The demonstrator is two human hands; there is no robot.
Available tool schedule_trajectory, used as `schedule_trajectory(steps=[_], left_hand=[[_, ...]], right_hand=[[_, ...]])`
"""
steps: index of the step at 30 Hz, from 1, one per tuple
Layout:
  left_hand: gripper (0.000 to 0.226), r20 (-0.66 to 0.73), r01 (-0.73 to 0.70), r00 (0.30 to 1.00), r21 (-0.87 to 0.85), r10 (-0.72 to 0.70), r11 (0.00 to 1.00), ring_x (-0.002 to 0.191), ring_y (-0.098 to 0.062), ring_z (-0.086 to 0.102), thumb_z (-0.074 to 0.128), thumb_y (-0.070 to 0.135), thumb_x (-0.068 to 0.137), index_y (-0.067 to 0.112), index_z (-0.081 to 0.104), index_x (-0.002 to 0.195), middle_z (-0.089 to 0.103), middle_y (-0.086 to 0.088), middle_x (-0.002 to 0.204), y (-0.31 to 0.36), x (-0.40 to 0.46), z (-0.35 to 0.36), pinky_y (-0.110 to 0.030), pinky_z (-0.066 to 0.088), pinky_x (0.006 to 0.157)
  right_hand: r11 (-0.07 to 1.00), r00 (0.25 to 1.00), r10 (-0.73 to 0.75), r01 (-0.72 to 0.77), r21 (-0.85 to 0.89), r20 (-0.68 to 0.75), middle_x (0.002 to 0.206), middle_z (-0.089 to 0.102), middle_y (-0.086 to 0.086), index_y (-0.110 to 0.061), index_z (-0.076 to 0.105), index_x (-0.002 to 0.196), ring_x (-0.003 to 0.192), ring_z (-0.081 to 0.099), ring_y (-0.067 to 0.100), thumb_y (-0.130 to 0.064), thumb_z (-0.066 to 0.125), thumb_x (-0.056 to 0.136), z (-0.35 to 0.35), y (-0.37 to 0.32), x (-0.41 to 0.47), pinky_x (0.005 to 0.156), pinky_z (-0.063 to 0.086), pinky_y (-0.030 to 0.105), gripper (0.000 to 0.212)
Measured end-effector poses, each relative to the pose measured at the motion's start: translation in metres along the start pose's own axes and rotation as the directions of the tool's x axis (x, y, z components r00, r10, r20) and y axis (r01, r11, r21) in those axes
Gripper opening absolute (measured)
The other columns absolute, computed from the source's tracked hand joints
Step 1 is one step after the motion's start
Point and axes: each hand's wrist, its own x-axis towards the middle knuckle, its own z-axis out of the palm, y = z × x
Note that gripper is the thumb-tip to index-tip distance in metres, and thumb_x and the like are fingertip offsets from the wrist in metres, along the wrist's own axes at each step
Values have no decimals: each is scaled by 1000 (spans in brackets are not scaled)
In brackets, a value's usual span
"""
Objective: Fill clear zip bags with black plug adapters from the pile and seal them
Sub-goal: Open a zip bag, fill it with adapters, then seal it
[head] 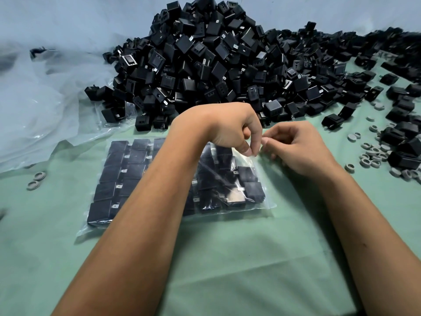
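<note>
Bag (127,179) full of adapters lies flat on the green table (227,258), near the pile (216,60). Left hand (230,128) and right hand (296,149) both pinch its right, open edge, fingertips almost touching.

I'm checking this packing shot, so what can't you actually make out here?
- zip bag: the middle rows of adapters, hidden by the left forearm in the head view.
- Bag's seal: under the left hand and right hand, so closed or not is unclear.
- pile: cut off by the right edge.
</note>
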Motion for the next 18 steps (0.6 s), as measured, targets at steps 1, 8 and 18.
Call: schedule_trajectory(steps=[1,8,18], left_hand=[[11,2,-1,1000,-7,1,1000,76,-17,52,81,20,85,31,79,85,66,-16,114,-1,0,0,-27,45,68],[18,2,8,1000,-44,-8,999,47,-4,37,78,18,89,35,80,96,65,-20,118,-6,2,-1,-12,36,48],[36,-12,67,998,-28,-68,997,68,-13,48,68,10,94,42,75,109,63,-22,122,-9,3,5,-26,46,67]], right_hand=[[991,991,-38,21,-132,-125,80,74,-3,-17,76,93,67,63,11,-18,75,93,2,2,2,63,48,23,2],[795,970,-164,23,-606,-178,165,22,7,-40,47,150,147,17,31,-38,67,96,15,7,17,115,28,50,57],[853,944,-184,14,-522,-275,139,53,10,-18,74,122,130,47,31,-27,72,94,14,9,19,111,34,47,29]])
